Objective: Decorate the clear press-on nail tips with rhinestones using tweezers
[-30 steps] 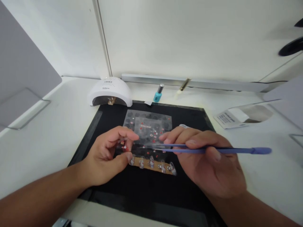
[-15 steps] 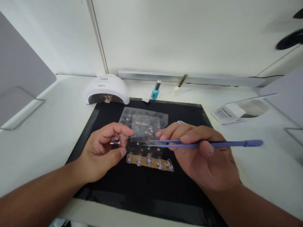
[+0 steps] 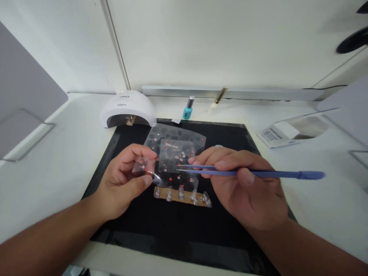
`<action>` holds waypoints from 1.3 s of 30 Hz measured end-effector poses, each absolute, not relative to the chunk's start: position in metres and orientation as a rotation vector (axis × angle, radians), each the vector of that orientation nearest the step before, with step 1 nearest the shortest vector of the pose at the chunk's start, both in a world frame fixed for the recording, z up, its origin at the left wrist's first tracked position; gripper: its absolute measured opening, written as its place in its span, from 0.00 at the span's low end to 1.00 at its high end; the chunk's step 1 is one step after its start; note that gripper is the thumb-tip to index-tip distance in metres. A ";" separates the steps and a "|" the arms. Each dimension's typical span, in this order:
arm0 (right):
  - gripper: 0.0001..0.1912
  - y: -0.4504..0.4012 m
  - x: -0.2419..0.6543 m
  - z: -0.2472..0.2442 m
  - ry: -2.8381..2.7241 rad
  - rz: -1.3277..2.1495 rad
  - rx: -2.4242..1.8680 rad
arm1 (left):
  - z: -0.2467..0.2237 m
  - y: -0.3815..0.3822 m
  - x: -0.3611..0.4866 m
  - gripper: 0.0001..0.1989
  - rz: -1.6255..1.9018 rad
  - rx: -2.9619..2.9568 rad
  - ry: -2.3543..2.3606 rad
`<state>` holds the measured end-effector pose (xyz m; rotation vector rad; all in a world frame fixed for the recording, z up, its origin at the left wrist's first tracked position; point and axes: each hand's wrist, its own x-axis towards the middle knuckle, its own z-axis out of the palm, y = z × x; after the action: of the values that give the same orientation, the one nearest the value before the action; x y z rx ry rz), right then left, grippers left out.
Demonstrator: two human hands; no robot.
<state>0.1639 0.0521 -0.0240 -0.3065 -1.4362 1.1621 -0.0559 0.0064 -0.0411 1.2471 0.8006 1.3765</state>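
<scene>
My left hand [image 3: 125, 180] is closed on the left edge of a clear sticker sheet [image 3: 184, 134], which carries small red and white designs and a smaller clear rectangle. The thumb lies on the near side of the sheet, with some fingers seen through it. In my right hand [image 3: 247, 184] is a pair of blue tweezers [image 3: 270, 174], held level, its slim tips slightly apart in front of the sheet. Whether the tips touch the sheet I cannot tell. Below the sheet, a tan strip [image 3: 174, 194] bears several clear, decorated nail tips [image 3: 181, 193].
A black mat [image 3: 161, 237] lies under the work. Behind it stand a white nail lamp [image 3: 129, 103], a turquoise polish bottle [image 3: 187, 112] and a small gold-capped tube [image 3: 220, 97]. An opened white box [image 3: 276, 136] lies at right.
The sheet's left part has flexed and now shows more clearly between my left fingers. The tweezers' tips have shifted slightly up and left.
</scene>
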 end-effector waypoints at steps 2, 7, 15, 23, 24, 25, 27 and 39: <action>0.11 0.052 0.164 -0.024 -1.433 1.163 -0.308 | -0.040 0.007 -0.054 0.15 1.403 1.233 0.813; 0.12 0.050 0.165 -0.023 -1.426 1.166 -0.312 | -0.039 0.007 -0.052 0.13 1.456 1.252 0.859; 0.11 0.050 0.166 -0.024 -1.463 1.124 -0.356 | -0.042 0.009 -0.053 0.14 1.474 1.314 0.854; 0.11 0.048 0.165 -0.023 -1.462 1.111 -0.328 | -0.042 0.006 -0.050 0.16 1.452 1.345 0.939; 0.10 0.048 0.165 -0.023 -1.468 1.110 -0.329 | -0.042 0.006 -0.050 0.15 1.459 1.359 0.961; 0.10 0.048 0.166 -0.023 -1.473 1.109 -0.329 | -0.042 0.006 -0.050 0.15 1.467 1.373 0.982; 0.11 0.048 0.166 -0.023 -1.487 1.101 -0.325 | -0.043 0.006 -0.050 0.15 1.475 1.400 1.016; 0.11 0.046 0.165 -0.030 -1.457 1.114 -0.352 | -0.044 0.002 -0.053 0.16 1.481 1.393 1.100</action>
<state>0.1648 0.0458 -0.0296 -0.3520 -1.4575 1.1144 -0.0526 0.0021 -0.0444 1.3928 1.1003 1.4812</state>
